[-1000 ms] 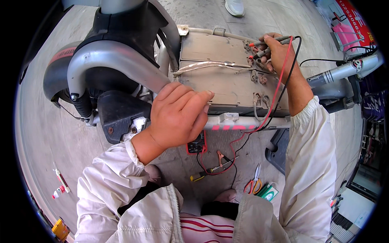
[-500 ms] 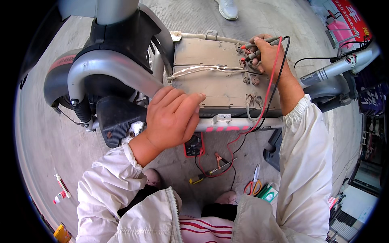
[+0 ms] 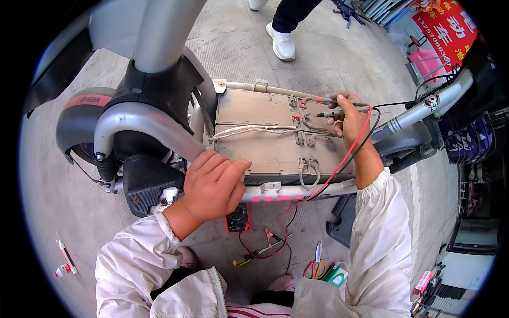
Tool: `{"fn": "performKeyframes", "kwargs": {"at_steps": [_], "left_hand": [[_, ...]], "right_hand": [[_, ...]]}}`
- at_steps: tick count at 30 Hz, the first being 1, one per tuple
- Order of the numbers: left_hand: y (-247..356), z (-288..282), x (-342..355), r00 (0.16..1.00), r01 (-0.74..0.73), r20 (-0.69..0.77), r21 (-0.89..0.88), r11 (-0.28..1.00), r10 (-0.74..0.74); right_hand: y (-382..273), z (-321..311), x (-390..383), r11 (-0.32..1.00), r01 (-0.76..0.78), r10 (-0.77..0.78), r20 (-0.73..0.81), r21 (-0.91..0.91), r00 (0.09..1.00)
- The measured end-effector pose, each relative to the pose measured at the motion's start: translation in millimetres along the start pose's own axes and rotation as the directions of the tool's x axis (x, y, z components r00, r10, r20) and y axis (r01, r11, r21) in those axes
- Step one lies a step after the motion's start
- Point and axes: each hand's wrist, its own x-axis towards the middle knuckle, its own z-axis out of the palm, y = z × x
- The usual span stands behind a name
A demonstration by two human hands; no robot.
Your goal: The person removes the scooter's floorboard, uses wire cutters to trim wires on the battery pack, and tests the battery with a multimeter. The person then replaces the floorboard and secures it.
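My right hand pinches two multimeter probes over the right end of a row of dusty batteries. The red-tipped probe points left at the far terminals. Just nearer, the black probe also points left; whether either tip touches metal I cannot tell. Red and black leads run from them across the frame to a red-edged multimeter on the ground. My left hand is closed around the silver frame tube at the batteries' near left corner. Its fingertips are hidden.
A rear wheel is at the left. On the ground lie a yellow-handled screwdriver, scissors, a green-and-white box and a black plastic part. A person's white shoe stands beyond the frame.
The view has shifted, so the scene sits lower and more of the other person's legs shows. Both probes have swung from slanting down-left to lying nearly level. My left hand keeps its place on the frame.
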Motion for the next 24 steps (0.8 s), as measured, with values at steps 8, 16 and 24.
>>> {"fn": "performKeyframes", "kwargs": {"at_steps": [8, 16, 24], "left_hand": [[0.4, -0.9, 1.1, 1.000, -0.005, 0.009, 0.016, 1.000, 0.005], [0.0, -1.8, -0.9, 1.000, -0.001, 0.025, 0.020, 1.000, 0.001], [0.4, -0.6, 1.2, 1.000, -0.009, 0.001, -0.018, 1.000, 0.009]], "right_hand": [[7.1, 11.0, -4.4, 0.998, -0.055, 0.056, 0.040, -0.028, 0.998], [11.2, 7.8, -0.6, 0.997, -0.072, 0.073, 0.081, -0.019, 0.994], [12.7, 7.9, 1.3, 0.997, -0.061, 0.065, 0.085, -0.053, 0.994]]}}
